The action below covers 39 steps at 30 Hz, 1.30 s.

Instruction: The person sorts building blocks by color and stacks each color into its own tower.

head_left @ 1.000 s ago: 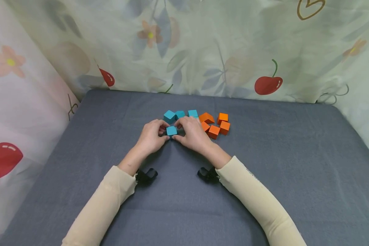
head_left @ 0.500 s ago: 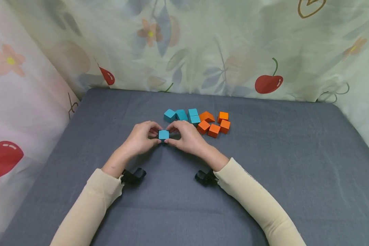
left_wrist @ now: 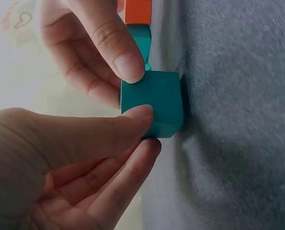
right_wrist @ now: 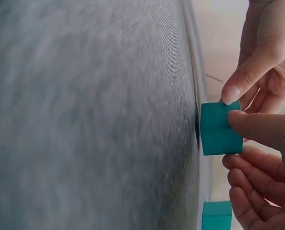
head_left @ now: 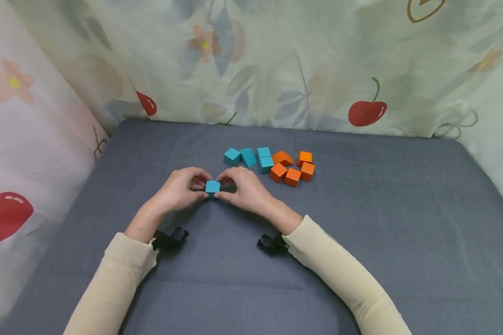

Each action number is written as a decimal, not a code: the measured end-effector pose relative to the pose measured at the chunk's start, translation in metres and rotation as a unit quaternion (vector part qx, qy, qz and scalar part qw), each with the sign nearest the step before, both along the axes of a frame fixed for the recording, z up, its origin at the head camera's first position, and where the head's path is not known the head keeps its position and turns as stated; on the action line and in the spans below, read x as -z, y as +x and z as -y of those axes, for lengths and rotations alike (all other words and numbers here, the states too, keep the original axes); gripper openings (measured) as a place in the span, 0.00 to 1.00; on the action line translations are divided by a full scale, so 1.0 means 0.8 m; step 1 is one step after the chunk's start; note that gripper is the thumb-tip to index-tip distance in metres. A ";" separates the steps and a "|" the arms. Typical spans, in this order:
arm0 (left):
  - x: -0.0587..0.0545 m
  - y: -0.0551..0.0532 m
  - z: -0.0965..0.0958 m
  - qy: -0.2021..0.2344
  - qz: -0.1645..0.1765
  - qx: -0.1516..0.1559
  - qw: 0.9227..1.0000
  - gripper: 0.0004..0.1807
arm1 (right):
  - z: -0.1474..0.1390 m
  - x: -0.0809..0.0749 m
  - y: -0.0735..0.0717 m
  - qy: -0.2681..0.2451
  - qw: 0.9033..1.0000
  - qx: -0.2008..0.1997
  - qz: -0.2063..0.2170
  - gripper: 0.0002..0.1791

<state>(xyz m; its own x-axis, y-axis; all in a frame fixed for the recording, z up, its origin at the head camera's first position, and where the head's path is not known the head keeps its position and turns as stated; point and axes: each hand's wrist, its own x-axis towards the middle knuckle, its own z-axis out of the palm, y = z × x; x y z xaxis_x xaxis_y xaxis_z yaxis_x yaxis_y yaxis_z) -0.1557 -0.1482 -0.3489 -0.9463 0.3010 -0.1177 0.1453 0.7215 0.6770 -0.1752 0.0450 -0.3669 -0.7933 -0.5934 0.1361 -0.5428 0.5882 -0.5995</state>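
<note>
A teal block (head_left: 212,187) is held low at the tabletop between both hands, left of the middle in the head view. My left hand (head_left: 180,190) pinches it from the left, and my right hand (head_left: 249,191) pinches it from the right. Close up in the left wrist view, the teal block (left_wrist: 164,98) has both thumbs on its near face and fingers behind. In the right wrist view, the same block (right_wrist: 217,132) shows two faces with an edge between them. Whether its underside touches the cloth is hard to tell.
Behind the hands lie more teal blocks: a cube (head_left: 232,156), a slanted block (head_left: 248,157) and two touching ones (head_left: 266,164). Right of them is a group of orange blocks (head_left: 292,177), among them a triangular one (head_left: 282,158). Grey cloth (head_left: 381,200) covers the table; a patterned curtain (head_left: 272,60) hangs behind.
Both hands have drawn the teal block left and toward the person, away from the other teal blocks. Those blocks, partly covered before, now show fully. The orange group has stayed put.
</note>
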 end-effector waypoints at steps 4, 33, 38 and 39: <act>0.001 0.000 0.003 0.002 0.003 0.001 1.000 0.17 | 0.003 0.003 -0.001 0.005 1.000 0.001 0.003 0.17; 0.008 -0.003 0.008 0.005 0.003 0.002 1.000 0.18 | 0.000 0.004 -0.008 -0.042 0.999 0.033 0.000 0.15; 0.009 -0.005 0.008 0.005 0.008 0.000 1.000 0.19 | 0.000 0.003 -0.012 -0.080 0.993 0.089 0.017 0.15; 0.009 -0.005 0.008 0.006 0.009 0.001 1.000 0.19 | 0.000 0.002 -0.013 -0.091 0.990 0.104 0.023 0.15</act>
<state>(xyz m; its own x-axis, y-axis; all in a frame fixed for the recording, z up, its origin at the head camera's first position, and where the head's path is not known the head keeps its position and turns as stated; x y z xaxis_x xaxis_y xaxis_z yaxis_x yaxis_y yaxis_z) -0.1598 -0.1544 -0.3560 -0.9436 0.3038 -0.1315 0.1338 0.7133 0.6879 -0.1857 0.0451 -0.3686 -0.9036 -0.3858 0.1864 -0.3908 0.5638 -0.7276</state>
